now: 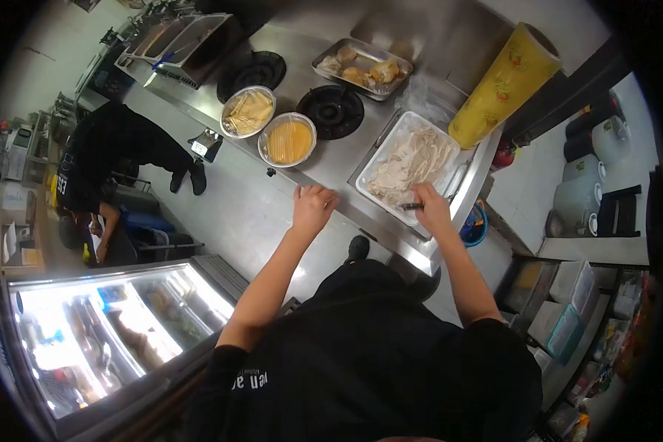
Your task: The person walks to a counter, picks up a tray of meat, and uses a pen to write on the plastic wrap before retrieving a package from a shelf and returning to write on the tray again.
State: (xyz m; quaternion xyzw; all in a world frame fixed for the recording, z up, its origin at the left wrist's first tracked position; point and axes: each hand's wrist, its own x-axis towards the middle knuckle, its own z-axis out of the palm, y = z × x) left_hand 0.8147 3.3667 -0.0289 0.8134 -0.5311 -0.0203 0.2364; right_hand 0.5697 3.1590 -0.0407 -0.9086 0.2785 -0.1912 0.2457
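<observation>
In the head view, the left hand (313, 206) rests curled and empty on the front edge of the steel counter (331, 158). The right hand (431, 208) is clamped on a dark slim utensil (411, 206) at the near rim of the white rectangular tray of shredded pale meat (409, 163), near the counter's right corner.

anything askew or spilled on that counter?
No spill shows. One oddity: the large yellow film roll lies tilted, propped at the counter's far corner beside the white tray of shredded meat. Left hand rests on the counter edge; right hand holds a dark utensil.
</observation>
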